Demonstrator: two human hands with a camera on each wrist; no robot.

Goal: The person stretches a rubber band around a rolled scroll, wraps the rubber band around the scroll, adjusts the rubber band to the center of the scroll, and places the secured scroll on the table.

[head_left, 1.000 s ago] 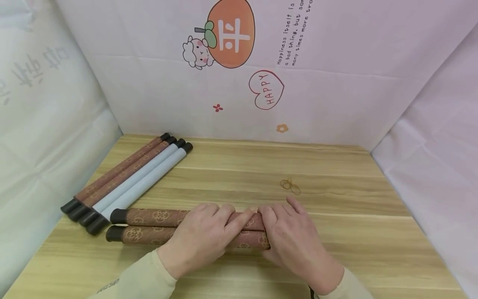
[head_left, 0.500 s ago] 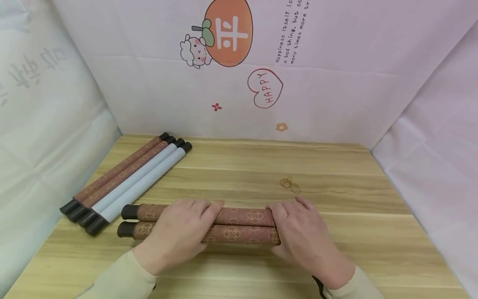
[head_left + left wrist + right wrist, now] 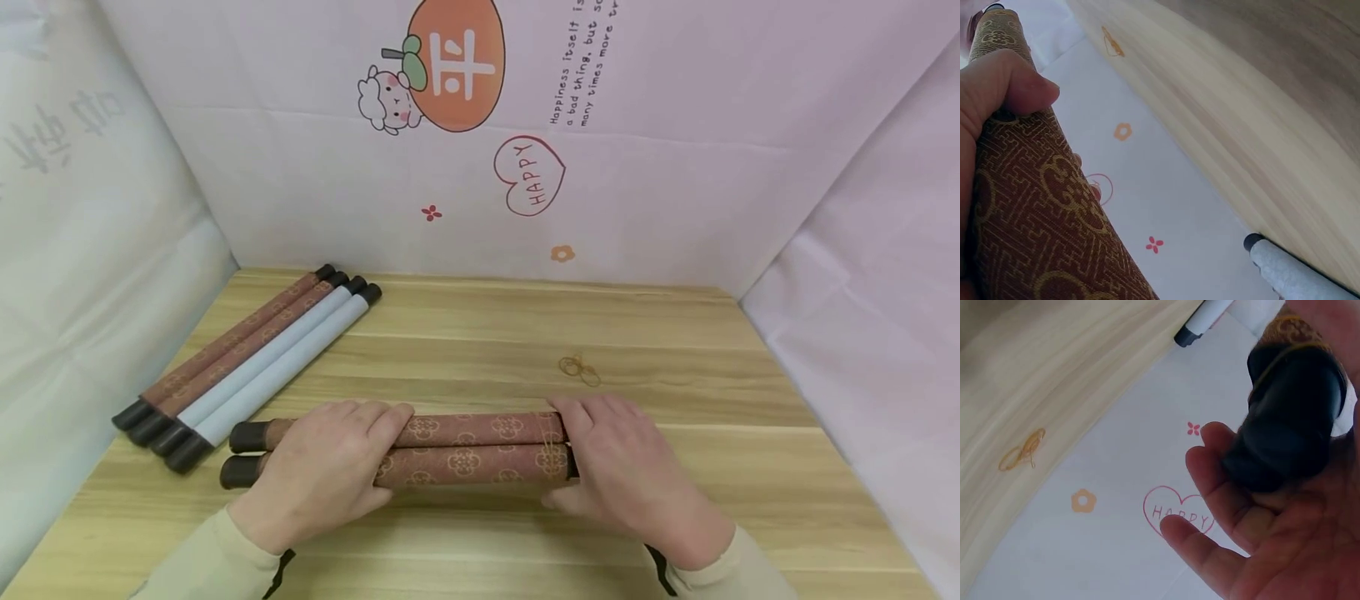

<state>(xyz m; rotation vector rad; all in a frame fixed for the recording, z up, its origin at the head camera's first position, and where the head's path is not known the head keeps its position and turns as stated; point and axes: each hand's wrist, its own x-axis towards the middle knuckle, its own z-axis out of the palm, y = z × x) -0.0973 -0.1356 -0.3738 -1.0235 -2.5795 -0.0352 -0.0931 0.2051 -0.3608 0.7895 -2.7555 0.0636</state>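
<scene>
Two brown scrolls (image 3: 465,462) with gold flower patterns lie side by side across the front of the table, black knobs at their ends. My left hand (image 3: 318,467) grips both near their left ends; in the left wrist view its thumb lies over the patterned scroll (image 3: 1066,200). At the other end, my right hand (image 3: 633,475) holds the pair with thumb below and fingers above, partly hiding the ends. A thin rubber band (image 3: 548,435) crosses the scrolls beside it. In the right wrist view, black knobs (image 3: 1291,419) rest against the palm, with little and ring fingers loosely bent.
On the left lie more scrolls in a slanted row, brown ones (image 3: 240,337) and pale blue ones (image 3: 288,362), all with black ends. Several loose rubber bands (image 3: 579,369) lie on the wooden table (image 3: 465,333) behind the right hand. White printed cloth (image 3: 660,200) walls the back and sides.
My left hand has slid left along the scrolls, away from my right hand. My right hand has shifted slightly right, and the rubber band near that end now shows.
</scene>
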